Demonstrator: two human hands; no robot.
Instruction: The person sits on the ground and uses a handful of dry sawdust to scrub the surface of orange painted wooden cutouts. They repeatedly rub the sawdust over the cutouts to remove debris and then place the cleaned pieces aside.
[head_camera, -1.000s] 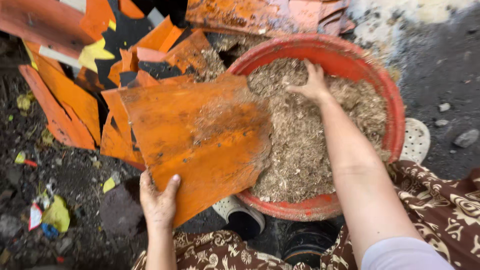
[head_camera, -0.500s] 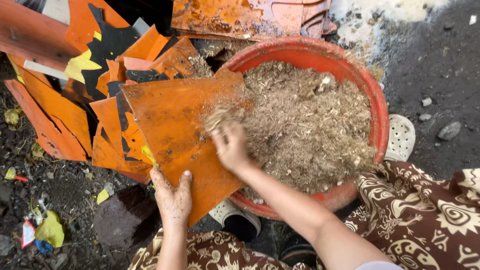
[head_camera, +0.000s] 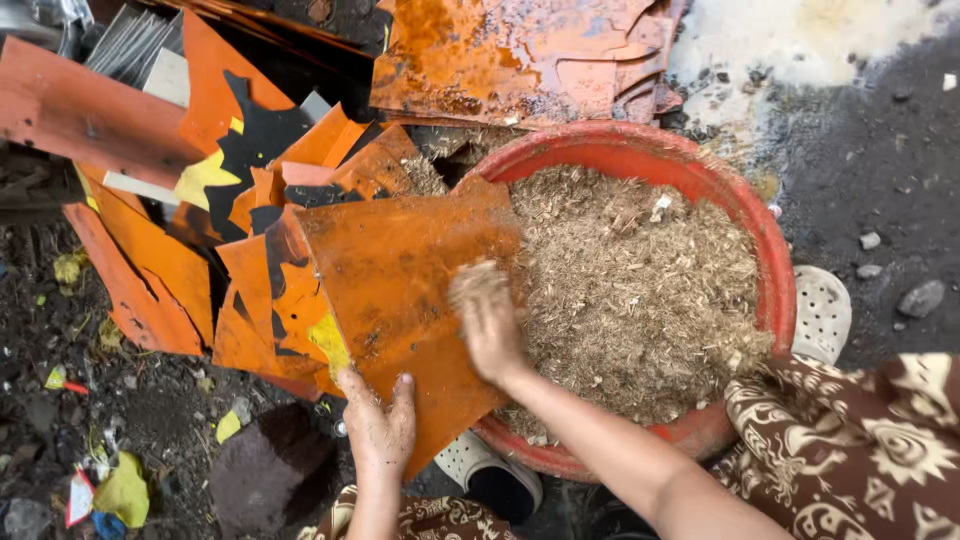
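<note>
My left hand grips the near edge of a rusty orange metal sheet that leans against the rim of a big red basin. The basin is full of tan sawdust-like husk. My right hand lies on the sheet near the basin's left rim, blurred, with a clump of the husk under its fingers. Whether it grips the clump is unclear.
More orange and black sheet pieces are piled at the left and rusty plates lie behind the basin. A white perforated sandal sits right of the basin, another under the sheet. Dark dirt ground has litter and stones.
My right hand came from the far side of the husk, across the basin, onto the orange sheet with some husk. My left hand kept hold of the sheet.
</note>
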